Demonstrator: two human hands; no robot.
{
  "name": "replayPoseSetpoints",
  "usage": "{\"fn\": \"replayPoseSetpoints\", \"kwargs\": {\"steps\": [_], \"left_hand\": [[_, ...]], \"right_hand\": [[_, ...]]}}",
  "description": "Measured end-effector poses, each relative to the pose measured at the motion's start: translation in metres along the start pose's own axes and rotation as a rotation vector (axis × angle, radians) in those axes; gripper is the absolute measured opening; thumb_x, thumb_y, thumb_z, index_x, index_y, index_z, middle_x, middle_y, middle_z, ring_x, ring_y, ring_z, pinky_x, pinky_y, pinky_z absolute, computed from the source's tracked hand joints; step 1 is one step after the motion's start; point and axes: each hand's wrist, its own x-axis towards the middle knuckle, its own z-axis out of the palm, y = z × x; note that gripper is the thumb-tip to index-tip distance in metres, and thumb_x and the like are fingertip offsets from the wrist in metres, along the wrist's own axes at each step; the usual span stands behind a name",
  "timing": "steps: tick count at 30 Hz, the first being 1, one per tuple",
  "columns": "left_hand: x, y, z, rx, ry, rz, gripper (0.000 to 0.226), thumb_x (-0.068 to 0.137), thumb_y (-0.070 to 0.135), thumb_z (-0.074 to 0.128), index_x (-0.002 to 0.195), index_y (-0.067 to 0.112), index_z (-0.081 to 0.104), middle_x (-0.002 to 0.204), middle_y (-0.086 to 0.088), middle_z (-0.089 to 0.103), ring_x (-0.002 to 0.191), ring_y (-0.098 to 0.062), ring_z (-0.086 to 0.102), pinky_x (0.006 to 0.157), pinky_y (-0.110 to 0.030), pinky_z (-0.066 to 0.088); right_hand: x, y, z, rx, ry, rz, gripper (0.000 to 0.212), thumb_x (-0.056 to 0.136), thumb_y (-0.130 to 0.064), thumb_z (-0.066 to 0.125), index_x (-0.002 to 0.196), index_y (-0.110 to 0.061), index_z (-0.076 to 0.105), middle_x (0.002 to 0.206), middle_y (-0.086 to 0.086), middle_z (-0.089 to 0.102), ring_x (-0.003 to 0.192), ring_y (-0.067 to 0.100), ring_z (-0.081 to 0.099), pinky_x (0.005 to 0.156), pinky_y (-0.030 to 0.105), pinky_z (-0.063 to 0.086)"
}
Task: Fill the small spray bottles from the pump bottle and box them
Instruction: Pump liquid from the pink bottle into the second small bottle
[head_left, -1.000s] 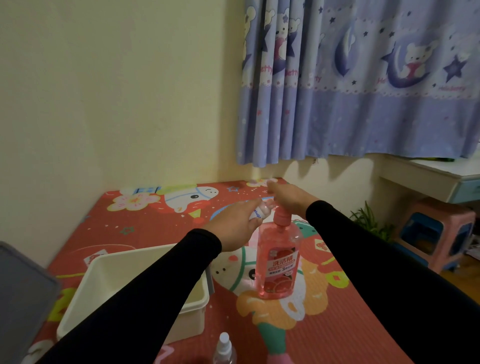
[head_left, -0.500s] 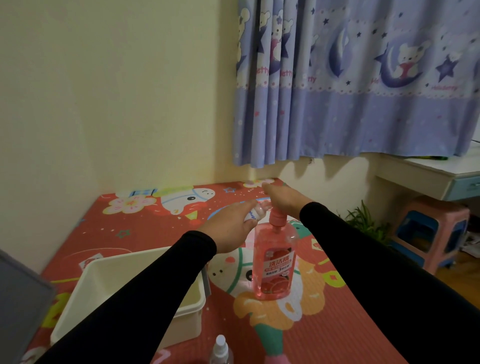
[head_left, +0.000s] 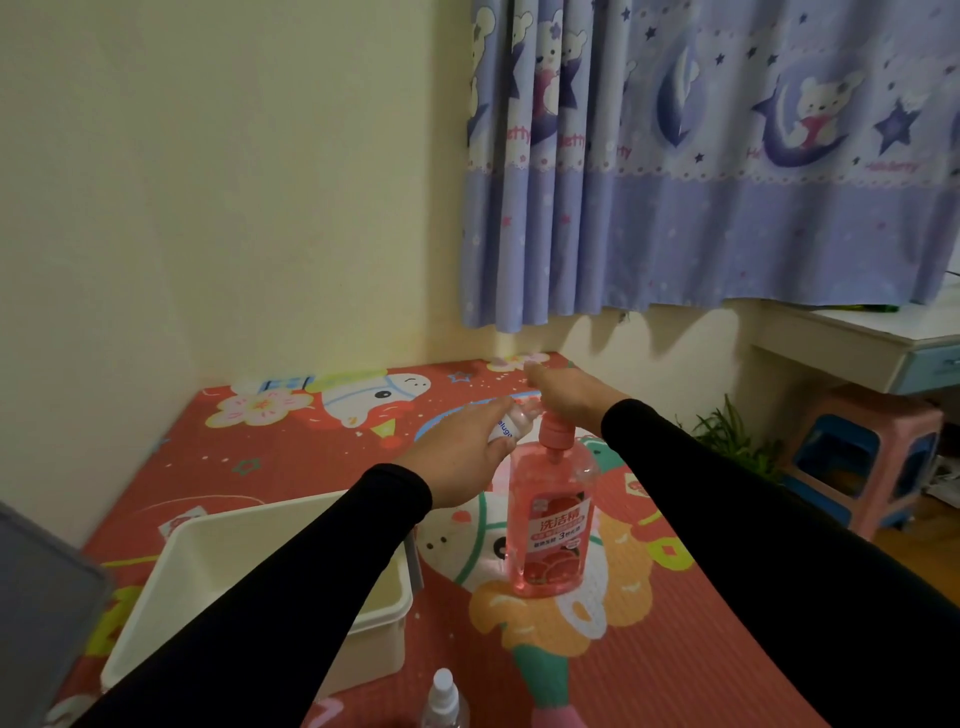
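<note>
A pink pump bottle (head_left: 552, 525) stands upright on the red cartoon mat. My right hand (head_left: 569, 397) rests on top of its pump head, fingers stretched forward. My left hand (head_left: 460, 460) grips a small clear spray bottle (head_left: 514, 421) with a white label, held tilted just left of the pump spout. A second small spray bottle (head_left: 444, 699) with a white nozzle stands at the bottom edge of the view. A cream plastic box (head_left: 387, 610) sits on the mat to the left, partly hidden by my left sleeve.
The red mat (head_left: 701, 649) covers a table set against a yellow wall. A grey lid (head_left: 36, 613) shows at the far left edge. To the right stand a pink stool (head_left: 872, 457), a green plant (head_left: 732, 436) and a white desk under a blue curtain.
Both hands and the pump bottle keep the same pose. Only the camera has shifted slightly, so the scene sits a little lower and more to the left.
</note>
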Motion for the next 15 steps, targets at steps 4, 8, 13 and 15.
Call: {"fn": "replayPoseSetpoints", "kwargs": {"steps": [4, 8, 13, 15], "left_hand": [[0.003, 0.001, -0.005, -0.007, 0.018, 0.001, 0.048, 0.102, 0.033, 0.040, 0.148, 0.026, 0.029, 0.140, -0.005, 0.045, 0.120, -0.023, 0.047, 0.091, -0.029, 0.036], [0.001, -0.001, 0.002, -0.001, -0.001, -0.004, 0.045, 0.102, 0.032, 0.039, 0.146, 0.026, 0.030, 0.140, -0.004, 0.046, 0.120, -0.022, 0.046, 0.090, -0.028, 0.034], [0.001, -0.004, 0.005, -0.010, -0.019, -0.029, 0.042, 0.102, 0.033, 0.040, 0.144, 0.026, 0.033, 0.136, -0.006, 0.048, 0.117, -0.024, 0.047, 0.093, -0.032, 0.037], [0.002, -0.002, 0.001, -0.006, -0.022, -0.016, 0.045, 0.102, 0.033, 0.039, 0.145, 0.025, 0.032, 0.139, -0.006, 0.046, 0.120, -0.023, 0.047, 0.095, -0.031, 0.037]], "right_hand": [[0.000, -0.007, -0.006, 0.070, -0.012, 0.016, 0.042, 0.105, -0.024, 0.026, 0.134, 0.000, 0.045, 0.131, 0.024, 0.052, 0.114, 0.032, 0.052, 0.098, 0.037, 0.040], [0.001, 0.001, 0.001, 0.103, -0.005, 0.041, 0.050, 0.102, -0.038, 0.031, 0.134, -0.004, 0.047, 0.136, 0.021, 0.052, 0.126, 0.036, 0.050, 0.105, 0.041, 0.041], [-0.003, 0.000, 0.002, -0.008, -0.015, 0.028, 0.047, 0.106, -0.030, 0.022, 0.133, -0.003, 0.049, 0.138, 0.013, 0.051, 0.128, 0.026, 0.046, 0.098, 0.026, 0.032], [0.000, 0.000, -0.001, -0.017, 0.019, -0.004, 0.038, 0.105, -0.027, 0.023, 0.112, -0.006, 0.054, 0.110, 0.010, 0.055, 0.104, 0.022, 0.049, 0.082, 0.029, 0.033]]}}
